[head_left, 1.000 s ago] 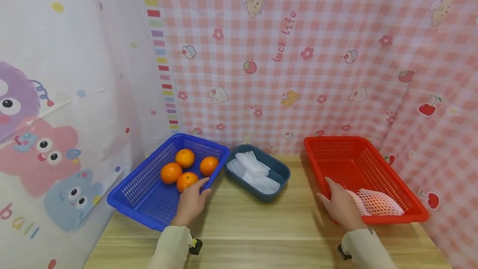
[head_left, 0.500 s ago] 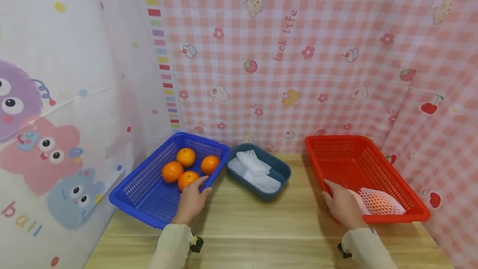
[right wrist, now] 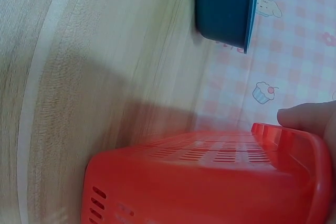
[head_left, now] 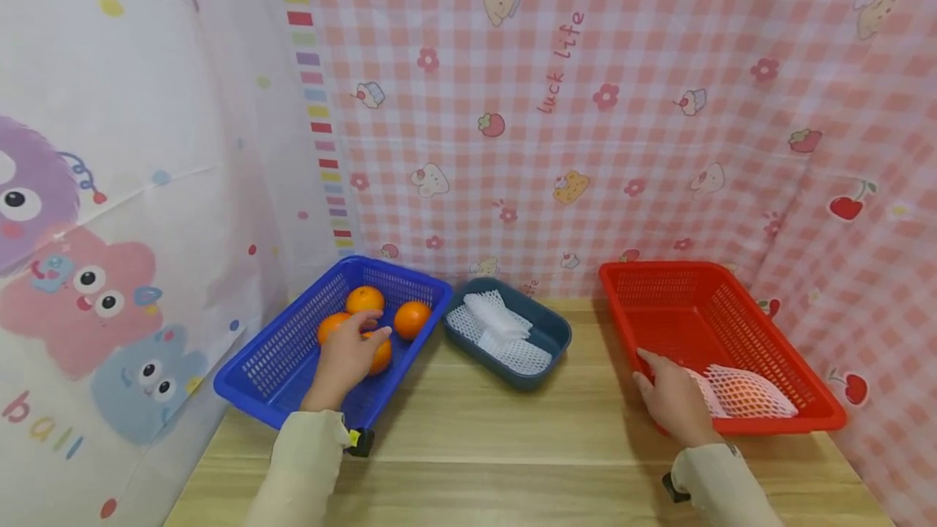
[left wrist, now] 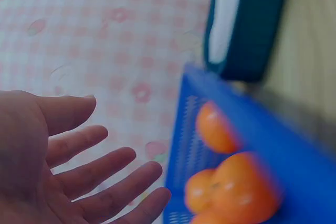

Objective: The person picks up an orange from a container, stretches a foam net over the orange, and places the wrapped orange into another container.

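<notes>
Blue slotted basket [head_left: 281,376] holds glossy, round oranges [head_left: 413,320].

Left hand [head_left: 342,354] has come off the right rim of the blue basket [head_left: 419,354] and shifted left, now over the oranges. Its fingers [left wrist: 128,186] were at that rim, now clear of it. In head view it now hides part of the leftmost orange [head_left: 331,325], previously unobstructed. Left sleeve [head_left: 302,462] moved along, now covering the basket's near corner.
</notes>
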`<state>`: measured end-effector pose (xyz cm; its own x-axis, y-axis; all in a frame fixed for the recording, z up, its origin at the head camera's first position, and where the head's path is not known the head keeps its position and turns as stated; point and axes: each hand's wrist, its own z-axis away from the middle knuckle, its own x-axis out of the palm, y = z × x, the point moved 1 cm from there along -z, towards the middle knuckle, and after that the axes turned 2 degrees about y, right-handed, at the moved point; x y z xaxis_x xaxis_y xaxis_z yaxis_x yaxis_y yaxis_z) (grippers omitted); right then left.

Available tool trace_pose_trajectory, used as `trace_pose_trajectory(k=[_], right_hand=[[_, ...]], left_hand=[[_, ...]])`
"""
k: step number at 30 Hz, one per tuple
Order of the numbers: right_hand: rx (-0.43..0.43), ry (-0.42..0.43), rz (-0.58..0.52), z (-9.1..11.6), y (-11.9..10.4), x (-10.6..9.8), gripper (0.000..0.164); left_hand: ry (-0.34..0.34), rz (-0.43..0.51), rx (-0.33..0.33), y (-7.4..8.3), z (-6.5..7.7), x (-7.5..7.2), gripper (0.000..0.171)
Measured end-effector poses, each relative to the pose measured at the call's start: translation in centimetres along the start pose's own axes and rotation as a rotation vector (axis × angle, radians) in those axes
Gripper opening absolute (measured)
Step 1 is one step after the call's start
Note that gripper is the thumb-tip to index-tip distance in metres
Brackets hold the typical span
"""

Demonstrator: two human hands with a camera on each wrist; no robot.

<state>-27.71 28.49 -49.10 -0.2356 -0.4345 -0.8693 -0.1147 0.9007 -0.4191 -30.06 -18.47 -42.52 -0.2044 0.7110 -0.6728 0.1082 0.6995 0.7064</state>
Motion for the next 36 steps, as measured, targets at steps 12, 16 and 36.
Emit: trace_pose_trajectory(k=[12,16,36], right_hand=[[0.007,-0.010,-0.007,-0.1,0.2,0.0,0.049],[0.007,-0.008,-0.014,0.0,-0.1,0.0,0.049],[0.041,0.023,0.002,0.1,0.1,0.3,0.050]], left_hand=[[-0.092,-0.190,0.013,-2.8,-4.7,-2.4,0.037],[-0.185,-0.197,-0.020,-4.2,-5.0,-1.5,0.039],[-0.347,-0.104,-0.055,-9.3,-5.4,3.7,0.077]])
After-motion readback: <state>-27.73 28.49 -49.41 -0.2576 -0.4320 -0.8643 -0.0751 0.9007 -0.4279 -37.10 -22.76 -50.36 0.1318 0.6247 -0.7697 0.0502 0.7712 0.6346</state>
